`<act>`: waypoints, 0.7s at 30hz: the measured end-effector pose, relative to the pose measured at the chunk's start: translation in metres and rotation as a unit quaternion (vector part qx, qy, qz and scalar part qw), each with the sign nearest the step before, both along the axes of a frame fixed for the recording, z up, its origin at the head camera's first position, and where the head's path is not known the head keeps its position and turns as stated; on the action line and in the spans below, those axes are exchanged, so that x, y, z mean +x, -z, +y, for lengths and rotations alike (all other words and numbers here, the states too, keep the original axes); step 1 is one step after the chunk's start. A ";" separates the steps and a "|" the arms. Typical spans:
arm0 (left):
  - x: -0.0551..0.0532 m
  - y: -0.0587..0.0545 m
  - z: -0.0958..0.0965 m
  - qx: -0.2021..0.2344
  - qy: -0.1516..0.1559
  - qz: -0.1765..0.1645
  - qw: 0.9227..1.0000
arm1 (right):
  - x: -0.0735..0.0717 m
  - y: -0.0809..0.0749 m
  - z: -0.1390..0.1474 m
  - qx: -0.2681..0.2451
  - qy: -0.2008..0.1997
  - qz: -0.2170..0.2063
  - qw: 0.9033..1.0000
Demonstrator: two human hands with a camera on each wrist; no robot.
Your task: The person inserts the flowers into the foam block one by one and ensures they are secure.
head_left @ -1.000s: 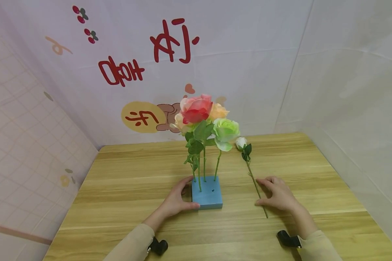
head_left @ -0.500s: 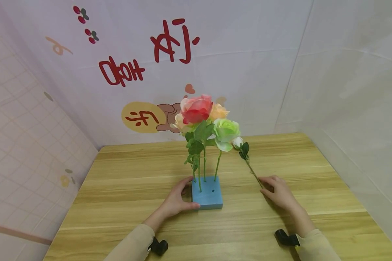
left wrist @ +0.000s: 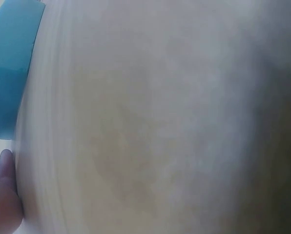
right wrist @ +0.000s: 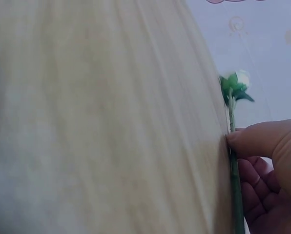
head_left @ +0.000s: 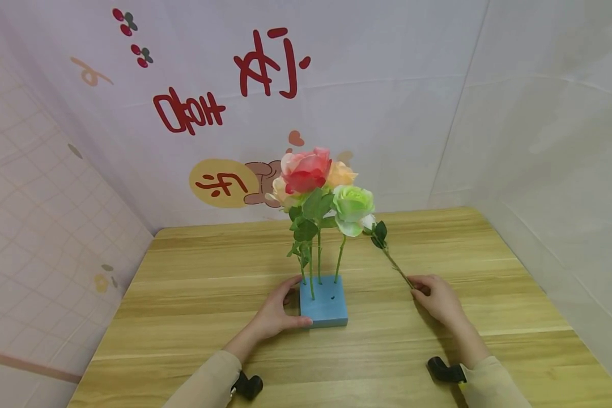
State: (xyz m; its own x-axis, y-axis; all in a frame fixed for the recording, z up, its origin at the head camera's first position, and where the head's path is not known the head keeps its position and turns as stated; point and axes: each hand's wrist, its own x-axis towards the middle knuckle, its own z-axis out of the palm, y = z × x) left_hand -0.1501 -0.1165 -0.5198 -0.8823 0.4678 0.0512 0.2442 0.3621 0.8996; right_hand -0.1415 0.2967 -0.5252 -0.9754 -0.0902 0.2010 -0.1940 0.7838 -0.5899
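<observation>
In the head view, a blue square block (head_left: 326,313) stands on the table with several artificial roses upright in it: a pinkish-red rose (head_left: 306,171), a green rose (head_left: 353,204) and pale orange ones. A small hole shows in its top near the front right. My left hand (head_left: 274,315) grips the block's left side, thumb at the front and fingers toward the back. My right hand (head_left: 441,300) pinches the lower stem of a white rose (head_left: 398,268), which slants up and left. The green rose partly hides the white bloom. In the right wrist view, thumb and finger hold the stem (right wrist: 237,195).
The wooden table (head_left: 199,266) extends on both sides of the block. A white printed cloth (head_left: 387,113) hangs behind it and along the sides. Black wrist devices (head_left: 446,371) sit near both sleeves.
My right hand has closed on the white rose's stem and drawn it slightly right, its bloom swinging left behind the green rose. The left hand and the block stay put.
</observation>
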 end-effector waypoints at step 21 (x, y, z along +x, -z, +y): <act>0.012 -0.031 0.006 0.031 0.000 -0.014 0.999 | 0.002 -0.010 0.001 -0.015 0.023 -0.066 0.997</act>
